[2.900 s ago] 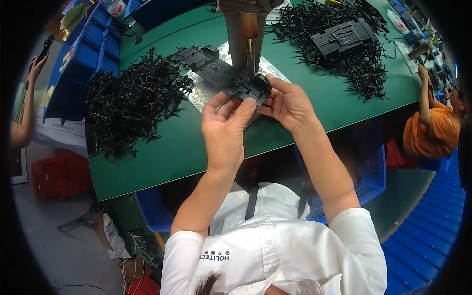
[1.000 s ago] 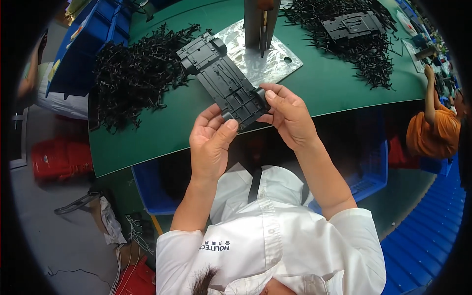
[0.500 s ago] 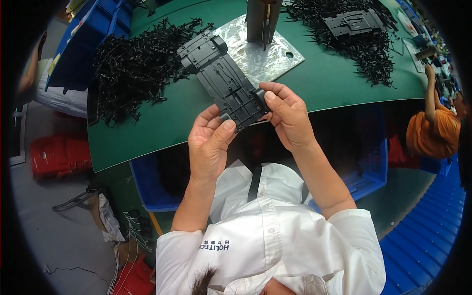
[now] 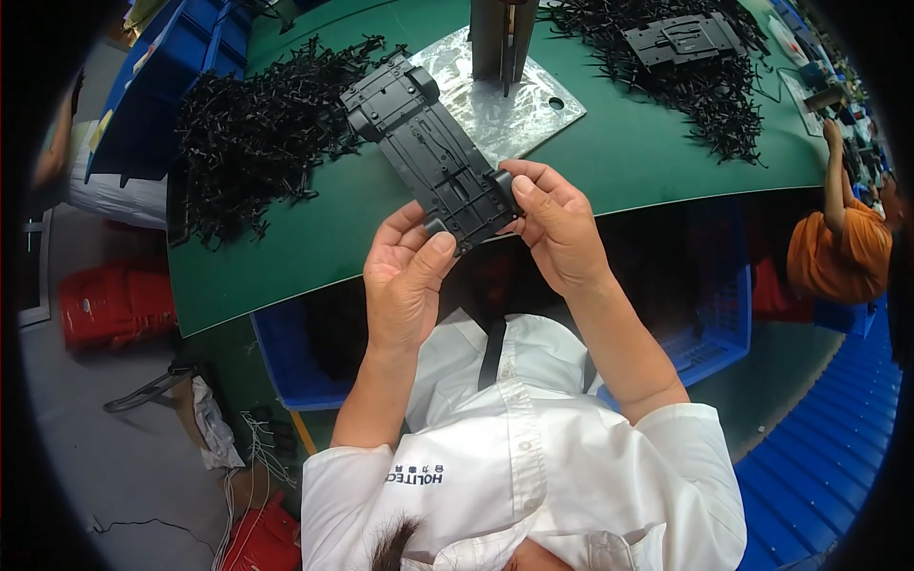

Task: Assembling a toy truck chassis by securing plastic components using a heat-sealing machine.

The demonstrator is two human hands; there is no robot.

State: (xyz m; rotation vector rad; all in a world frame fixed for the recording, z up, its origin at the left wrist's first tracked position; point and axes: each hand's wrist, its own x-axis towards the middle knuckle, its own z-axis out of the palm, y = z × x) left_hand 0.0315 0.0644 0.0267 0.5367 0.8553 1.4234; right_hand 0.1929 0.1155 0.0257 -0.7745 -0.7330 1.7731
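A long flat black plastic part (image 4: 426, 152) is held in both hands above the near edge of the green table (image 4: 647, 152). My left hand (image 4: 405, 276) grips its near end from the left, thumb on top. My right hand (image 4: 557, 224) pinches the same end from the right. The part's far end points up-left toward a pile of small black plastic pieces (image 4: 257, 138).
A metal plate (image 4: 505, 100) with an upright post (image 4: 500, 38) stands behind the part. A second black pile (image 4: 685, 67) with a similar flat part (image 4: 685, 40) on it lies far right. Blue bins sit under the table. A person in orange (image 4: 838, 247) works at right.
The flat part has come off the metal plate toward me and is now tilted with its far end to the upper left. Both hands kept hold of its near end.
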